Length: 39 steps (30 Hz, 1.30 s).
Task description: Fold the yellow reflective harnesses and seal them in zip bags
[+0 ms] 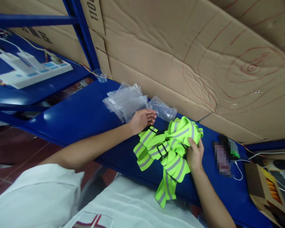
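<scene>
Right hand [195, 155]: thumb and fingers pinching straps [177, 163], heaped between both hands (step, seemingly: gathering; next move would call for catching trailing ends). Left hand [142, 121]: fingers loosely curled, apparently empty. Bags [130, 98]: just beyond left fingers.

Straps [178, 164] sprawling over the tabletop [73, 114], bags [133, 101] behind and left, there's a cup [101, 76] farther left, box [255, 180] well right, cardboard [156, 53] behind straps and bags!
</scene>
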### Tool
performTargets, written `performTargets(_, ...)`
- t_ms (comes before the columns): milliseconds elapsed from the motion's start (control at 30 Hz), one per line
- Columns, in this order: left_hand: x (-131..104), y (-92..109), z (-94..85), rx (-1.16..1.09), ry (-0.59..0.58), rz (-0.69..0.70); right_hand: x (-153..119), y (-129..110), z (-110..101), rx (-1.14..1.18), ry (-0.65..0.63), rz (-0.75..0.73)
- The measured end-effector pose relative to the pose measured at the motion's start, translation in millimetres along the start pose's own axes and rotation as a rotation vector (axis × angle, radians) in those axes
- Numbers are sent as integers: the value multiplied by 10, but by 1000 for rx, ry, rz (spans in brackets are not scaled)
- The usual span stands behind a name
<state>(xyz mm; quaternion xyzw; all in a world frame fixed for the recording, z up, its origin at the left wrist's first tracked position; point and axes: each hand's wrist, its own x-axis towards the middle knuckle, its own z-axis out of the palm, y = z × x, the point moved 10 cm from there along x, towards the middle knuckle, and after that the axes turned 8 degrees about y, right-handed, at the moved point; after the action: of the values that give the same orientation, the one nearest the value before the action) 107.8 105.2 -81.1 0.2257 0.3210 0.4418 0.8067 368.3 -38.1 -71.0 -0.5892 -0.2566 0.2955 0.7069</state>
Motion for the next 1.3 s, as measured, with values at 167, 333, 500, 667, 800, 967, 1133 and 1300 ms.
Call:
performTargets(167, 21, -26, -7, -40, -3, -7, -9, -19, 5, -7, 5, -10)
performTargets(333, 18, -30, -5, -62, -4, -17, -21, -59, 22, -1, 9, -34)
performTargets(500, 13, -7, -9, -86, -5, -14, -20, -81, 27, 19, 14, -50)
performTargets(667, 19, 15, -40, -97, -4, -2, -27, -109, 34, 19, 15, -70)
performTargets(800, 34, 6, -89, -86, 12, -5, -35, -122, 48, 21, 5, -77)
performTargets(967, 38, -33, -141, -77, 45, -22, -15, -105, 29, 33, 14, -82)
performTargets(1133, 25, -75, -169, -83, 78, -31, -1, -95, 25, 48, 20, -80)
performTargets(1300, 17, -94, -193, -102, 113, -29, 3, -102, 33, 59, 24, -84)
